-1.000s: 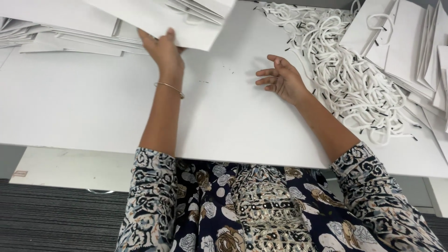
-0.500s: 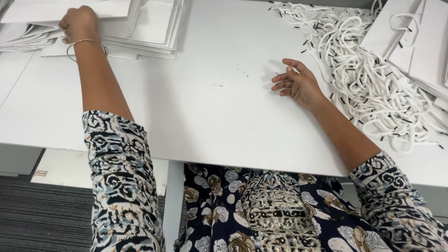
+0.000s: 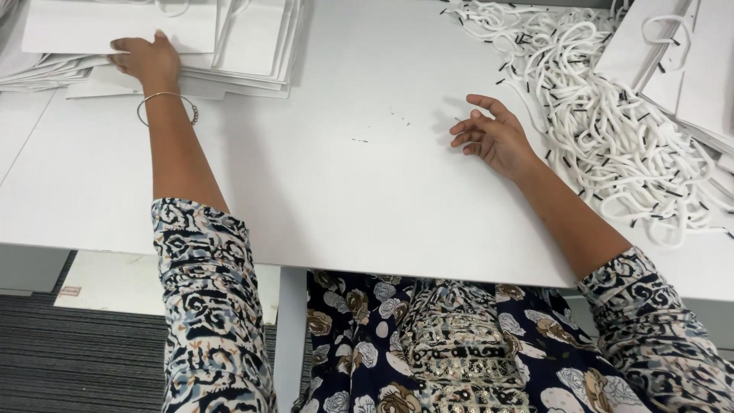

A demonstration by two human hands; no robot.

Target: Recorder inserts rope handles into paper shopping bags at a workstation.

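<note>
While my left hand [image 3: 149, 61] lies flat on the light, bendy stack of flat white paper bags [image 3: 229, 53], best gripped by an edge, my right hand [image 3: 497, 138] rests half open, empty.

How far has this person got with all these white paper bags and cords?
Done, it seems: a stack of white paper bags on the left, cords showing on the top ones. In hand: the left hand rests flat on that stack, while the right hand lies empty and open on the white table. Left: a big heap of loose white cords and more bags at the right.
</note>
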